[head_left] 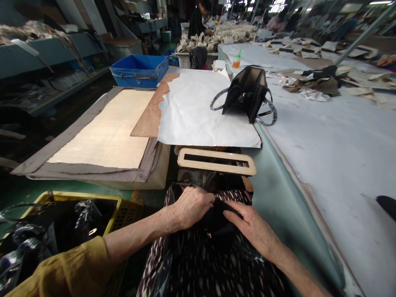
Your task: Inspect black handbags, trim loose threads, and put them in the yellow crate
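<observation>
A black handbag [201, 225] with a small gold-coloured clasp rests on my lap, dark against patterned cloth. My left hand [193, 206] is closed on the bag's upper edge, its fingers curled. On the other side, my right hand [250, 225] pinches the bag's rim between thumb and fingers. Clear plastic wrap shows near the bag's lower sides. Just beyond my hands is a pale oblong frame [216, 161] with a long slot. Farther off, another black handbag [246, 93] with plastic-wrapped handles stands on a white sheet [201, 111].
At lower left, a yellow crate [114, 206] holds black bags with plastic-wrapped handles. A blue bin [139, 70] stands behind a cloth-covered board [102, 132]. The long table [324, 144] runs along my right. A small bottle [236, 61] and fabric pieces lie farther back; a person [198, 20] stands there.
</observation>
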{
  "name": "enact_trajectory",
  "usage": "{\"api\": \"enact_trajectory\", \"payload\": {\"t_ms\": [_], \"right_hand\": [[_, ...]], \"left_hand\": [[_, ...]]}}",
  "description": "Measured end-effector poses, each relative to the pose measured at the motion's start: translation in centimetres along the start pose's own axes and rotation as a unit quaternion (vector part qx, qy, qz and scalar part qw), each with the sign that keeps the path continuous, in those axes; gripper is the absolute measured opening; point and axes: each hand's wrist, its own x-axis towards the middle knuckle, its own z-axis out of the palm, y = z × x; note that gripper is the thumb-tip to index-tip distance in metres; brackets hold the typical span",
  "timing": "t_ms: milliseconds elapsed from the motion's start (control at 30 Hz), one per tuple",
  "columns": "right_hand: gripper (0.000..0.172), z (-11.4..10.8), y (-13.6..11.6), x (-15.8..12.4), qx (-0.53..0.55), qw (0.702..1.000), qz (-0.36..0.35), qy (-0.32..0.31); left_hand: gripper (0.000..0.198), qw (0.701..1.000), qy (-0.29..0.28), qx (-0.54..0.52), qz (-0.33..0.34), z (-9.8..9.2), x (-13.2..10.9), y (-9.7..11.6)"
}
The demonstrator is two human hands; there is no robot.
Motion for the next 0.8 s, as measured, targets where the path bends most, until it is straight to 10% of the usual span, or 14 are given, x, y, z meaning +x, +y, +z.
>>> {"api": "enact_trajectory", "payload": {"t_ms": [467,800], "right_hand": [[0.036,0.0,0.1,-0.1,0.02,1.0,0.019,-0.005],[0.026,0.2,-0.2,-0.3,-0.019,1.0,0.007,0.006]], "left_hand": [[0.02,0.98,-0.006,-0.163,0.114,0.2,0.2,0.2],[0.013,0.983,0.0,-0.183,-0.022,0.8,1.3,0.1]]}}
